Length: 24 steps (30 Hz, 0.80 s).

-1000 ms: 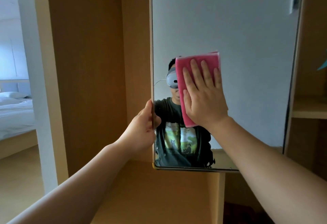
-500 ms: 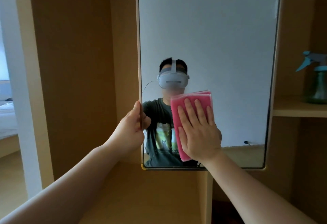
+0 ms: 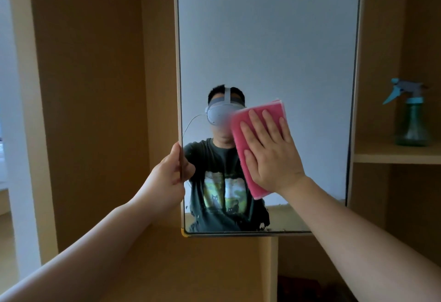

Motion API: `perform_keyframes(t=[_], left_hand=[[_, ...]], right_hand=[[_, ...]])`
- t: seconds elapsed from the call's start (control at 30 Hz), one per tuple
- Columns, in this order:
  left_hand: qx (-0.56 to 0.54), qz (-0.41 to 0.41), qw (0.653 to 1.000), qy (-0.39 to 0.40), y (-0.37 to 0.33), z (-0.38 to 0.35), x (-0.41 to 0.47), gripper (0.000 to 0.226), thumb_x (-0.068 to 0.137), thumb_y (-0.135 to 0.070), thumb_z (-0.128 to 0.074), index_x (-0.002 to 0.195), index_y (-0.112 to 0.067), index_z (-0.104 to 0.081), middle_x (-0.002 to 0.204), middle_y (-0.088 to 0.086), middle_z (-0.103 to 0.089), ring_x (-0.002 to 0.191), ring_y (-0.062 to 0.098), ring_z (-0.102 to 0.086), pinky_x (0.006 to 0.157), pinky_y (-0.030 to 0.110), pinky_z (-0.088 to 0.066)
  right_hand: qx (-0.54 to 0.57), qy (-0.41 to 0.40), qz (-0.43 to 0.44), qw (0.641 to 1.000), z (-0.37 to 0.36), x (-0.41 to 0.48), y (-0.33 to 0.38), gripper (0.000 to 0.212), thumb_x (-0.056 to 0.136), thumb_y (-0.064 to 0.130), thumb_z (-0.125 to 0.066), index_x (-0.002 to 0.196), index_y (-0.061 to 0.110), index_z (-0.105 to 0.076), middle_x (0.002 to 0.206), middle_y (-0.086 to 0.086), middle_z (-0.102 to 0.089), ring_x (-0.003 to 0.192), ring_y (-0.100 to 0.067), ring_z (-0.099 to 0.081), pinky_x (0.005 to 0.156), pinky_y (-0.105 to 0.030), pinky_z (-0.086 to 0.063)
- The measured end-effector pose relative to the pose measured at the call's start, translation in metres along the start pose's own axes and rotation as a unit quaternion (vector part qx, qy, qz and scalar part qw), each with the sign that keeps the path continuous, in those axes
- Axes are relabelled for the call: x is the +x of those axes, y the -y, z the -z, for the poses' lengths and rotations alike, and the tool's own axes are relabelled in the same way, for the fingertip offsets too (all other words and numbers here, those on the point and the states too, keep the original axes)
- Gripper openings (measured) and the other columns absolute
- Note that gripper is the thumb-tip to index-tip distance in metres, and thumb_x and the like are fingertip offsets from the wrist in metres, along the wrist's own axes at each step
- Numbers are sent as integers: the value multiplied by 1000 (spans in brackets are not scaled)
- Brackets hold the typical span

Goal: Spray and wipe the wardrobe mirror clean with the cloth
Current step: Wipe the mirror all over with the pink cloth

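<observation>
The wardrobe mirror point(image 3: 267, 39) is a tall framed panel in the middle of the head view, reflecting a person and a pale wall. My left hand point(image 3: 167, 177) grips the mirror's left edge, thumb on the glass side. My right hand point(image 3: 269, 151) lies flat, fingers spread, pressing a folded pink cloth point(image 3: 256, 115) against the lower middle of the glass. The cloth sticks out above the fingers and below the wrist. A teal spray bottle point(image 3: 409, 115) stands on a shelf to the right, untouched.
Wooden wardrobe panels point(image 3: 90, 87) rise on the left of the mirror. A wooden shelf point(image 3: 396, 155) holds the bottle on the right, with a dark compartment below. A wooden surface point(image 3: 191, 266) lies under the mirror. A doorway shows at the far left.
My right hand slid the pink cloth down the glass, then back up and to the right. The view shifted right, bringing the spray bottle fully into sight. My left hand kept its hold on the mirror edge.
</observation>
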<state>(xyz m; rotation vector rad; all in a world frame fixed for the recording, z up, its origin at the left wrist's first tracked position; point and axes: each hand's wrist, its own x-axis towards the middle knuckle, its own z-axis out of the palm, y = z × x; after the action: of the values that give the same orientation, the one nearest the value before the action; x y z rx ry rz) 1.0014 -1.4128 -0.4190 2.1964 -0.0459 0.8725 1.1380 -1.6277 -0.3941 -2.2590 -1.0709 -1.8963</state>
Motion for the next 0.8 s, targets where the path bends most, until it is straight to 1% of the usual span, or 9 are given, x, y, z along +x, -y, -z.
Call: perform_keyframes(t=[0.13,0.2,0.27,0.37,0.47,0.53,0.6,0.73,0.8], left_hand=[[-3,-12,1000,1,1,2,1,68,88,12,-43,147,-17,-25,108,1,-63,103,3,-63,79,7,-48],[-2,-15,1000,-4,0,1,0,73,88,12,-42,148,-24,-21,108,-1,-62,102,1,-62,78,6,-47],[0,-17,1000,-6,1,0,0,77,89,11,-41,151,-26,-16,109,-5,-61,102,-2,-60,77,8,-46],[5,-24,1000,-11,5,0,2,67,91,7,-43,149,-21,-23,106,-4,-63,103,2,-62,80,14,-48],[7,-25,1000,-14,8,0,3,62,91,6,-44,146,-17,-28,104,-2,-63,102,3,-63,88,22,-52],[9,-26,999,-18,9,-1,4,59,90,6,-43,143,-15,-30,101,-1,-63,100,2,-64,85,19,-49],[9,-25,999,-19,9,-2,4,61,88,7,-42,144,-16,-30,100,-1,-63,100,3,-64,81,16,-46],[18,-32,999,-22,9,-1,4,68,86,7,-43,146,-19,-27,101,-5,-63,101,8,-63,85,21,-48],[21,-37,999,-21,9,-1,4,66,86,7,-43,146,-17,-28,99,-6,-62,98,7,-63,81,17,-47]], right_hand=[[-12,-4,-42,999,12,25,-29,59,93,34,-37,147,10,-36,154,-18,-32,142,-39,-26,118,-56,-13],[-15,-4,-47,999,16,33,-40,60,93,34,-36,147,10,-36,154,-18,-31,143,-39,-26,118,-55,-13],[-18,-7,-45,999,17,35,-45,60,93,34,-36,148,10,-35,155,-18,-30,143,-39,-25,118,-55,-12],[-18,-14,-48,999,16,33,-45,59,95,34,-35,149,11,-34,155,-17,-30,144,-38,-24,119,-53,-11],[-10,-15,-64,998,16,26,-42,57,96,34,-33,149,11,-34,156,-16,-29,144,-37,-24,119,-53,-12],[-5,-13,-75,997,14,18,-40,57,97,34,-31,149,10,-33,156,-16,-29,144,-37,-23,119,-53,-13],[-4,-8,-82,997,13,9,-39,57,98,34,-30,149,10,-31,156,-16,-28,145,-37,-22,119,-53,-12],[-1,3,-92,996,9,-9,-37,58,98,34,-29,150,9,-28,157,-17,-25,146,-37,-18,119,-54,-11],[1,8,-99,995,7,-19,-35,58,98,34,-28,151,8,-27,157,-17,-24,146,-36,-17,119,-54,-11]])
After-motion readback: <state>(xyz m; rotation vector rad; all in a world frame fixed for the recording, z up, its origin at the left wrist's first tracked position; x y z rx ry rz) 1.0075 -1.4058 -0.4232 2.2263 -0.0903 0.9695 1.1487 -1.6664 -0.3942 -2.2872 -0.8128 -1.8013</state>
